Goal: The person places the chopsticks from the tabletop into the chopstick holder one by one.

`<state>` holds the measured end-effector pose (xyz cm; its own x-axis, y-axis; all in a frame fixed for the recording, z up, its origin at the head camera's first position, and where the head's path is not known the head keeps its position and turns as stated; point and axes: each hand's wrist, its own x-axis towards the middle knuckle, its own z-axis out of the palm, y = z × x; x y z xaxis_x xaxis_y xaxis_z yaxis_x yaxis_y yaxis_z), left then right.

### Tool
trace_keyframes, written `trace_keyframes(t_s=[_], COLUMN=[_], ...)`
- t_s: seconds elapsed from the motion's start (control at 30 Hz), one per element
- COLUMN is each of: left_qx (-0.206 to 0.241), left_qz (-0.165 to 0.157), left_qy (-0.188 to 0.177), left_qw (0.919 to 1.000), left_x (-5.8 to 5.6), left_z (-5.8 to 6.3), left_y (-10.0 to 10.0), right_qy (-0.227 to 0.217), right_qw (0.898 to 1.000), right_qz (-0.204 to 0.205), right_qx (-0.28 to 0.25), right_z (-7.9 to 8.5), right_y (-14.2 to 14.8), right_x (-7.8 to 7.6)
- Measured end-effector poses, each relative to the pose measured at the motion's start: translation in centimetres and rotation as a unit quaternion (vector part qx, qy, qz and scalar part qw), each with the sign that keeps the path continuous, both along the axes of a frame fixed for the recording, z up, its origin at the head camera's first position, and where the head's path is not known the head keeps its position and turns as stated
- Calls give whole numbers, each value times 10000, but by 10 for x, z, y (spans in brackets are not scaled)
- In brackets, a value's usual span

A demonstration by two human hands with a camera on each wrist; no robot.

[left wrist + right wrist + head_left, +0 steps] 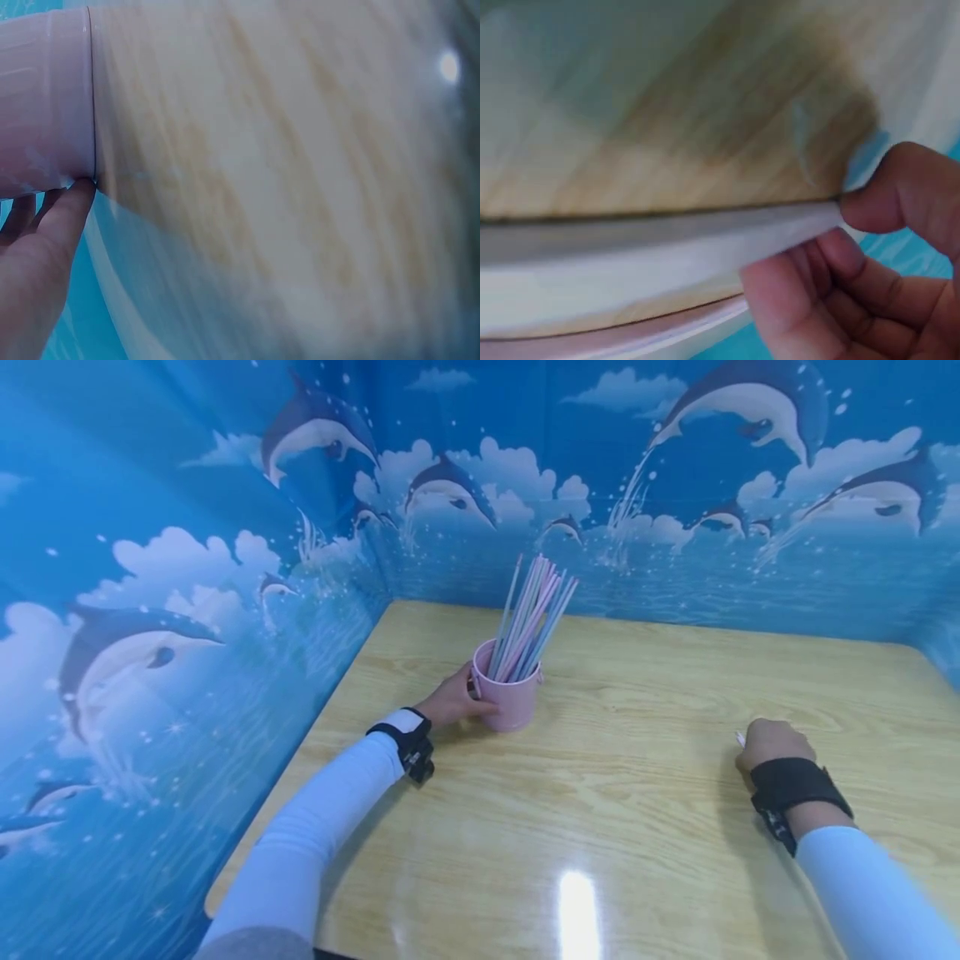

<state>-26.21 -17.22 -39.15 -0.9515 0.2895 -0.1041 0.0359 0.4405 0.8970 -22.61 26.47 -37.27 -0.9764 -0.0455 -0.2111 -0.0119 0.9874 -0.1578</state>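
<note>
A small pink bucket (510, 706) stands on the table, filled with several long thin pastel straws (528, 618) that lean to the right. My left hand (453, 695) grips the bucket from its left side, thumb across the front; the left wrist view shows fingertips at the lower edge of its wall. Far to the right, low over the table, my right hand (776, 742) pinches a pale straw (667, 251) between thumb and fingers. Only a short white tip of it shows in the head view. Below it in the right wrist view lies a pink strip (622, 330).
The wood-grain table (637, 777) has rounded corners. Blue sheets printed with dolphins (453, 489) and clouds hang along its back and left side. A bright glare spot (577, 914) lies near the front edge.
</note>
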Motion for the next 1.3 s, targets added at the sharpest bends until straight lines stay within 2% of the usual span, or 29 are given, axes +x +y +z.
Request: trace_keyframes(t_s=[0.1,0.2,0.33,0.4,0.5,0.57,0.67,0.77,0.83,0.87,0.93,1.0,1.03,1.07,1.1,1.13,1.17,1.2,1.3], left_qx=[-69,-81,1,21,34,6,-44,-76,-92,-93,-83,-95,-92,-90,-95,-103,-107,-117,-131], left_qz=[69,87,61,45,2,-27,-47,-51,-52,-50,-55,-45,-37,-33,-26,-25,-20,-16,-29], left_qy=[91,96,-80,-172,-231,-188,-115,-93,-103,-108,-107,-111,-114,-109,-104,-82,-83,-90,-109], left_qw=[9999,9999,9999,9998,9997,9998,9999,9999,9999,9999,9999,9999,9999,9999,9999,9999,9999,9999,9999], left_x=[-4,-4,0,4,10,13,15,15,14,14,13,12,13,13,13,13,13,13,13], left_z=[-7,-7,1,7,16,19,22,22,21,20,19,18,19,19,19,19,19,20,21], left_y=[-1,-1,0,1,2,3,3,3,3,3,3,2,2,2,2,2,2,2,3], right_qy=[412,639,741,746,923,1183,1902,2653,3003,3152,3285,3281,3276,3278,3254,3207,3180,3148,3025], right_qw=[9990,9974,9964,9963,9946,9912,9756,9435,9081,8844,8223,7633,7430,7288,7231,7262,7360,7480,7946], right_qz=[138,214,314,384,478,519,525,604,732,832,1124,1372,1437,1510,1532,1502,1472,1419,1246], right_qx=[136,252,262,191,20,-271,-962,-1890,-2824,-3340,-4508,-5394,-5656,-5819,-5897,-5893,-5793,-5668,-5115], right_z=[-2,-1,6,16,47,77,128,177,202,211,222,224,222,217,210,202,191,180,145], right_y=[-10,-20,-29,-33,-44,-57,-83,-112,-130,-139,-158,-178,-187,-196,-204,-211,-217,-222,-232], right_x=[0,1,1,-4,-14,-18,-16,-7,-1,1,5,8,8,6,4,1,-3,-8,-22])
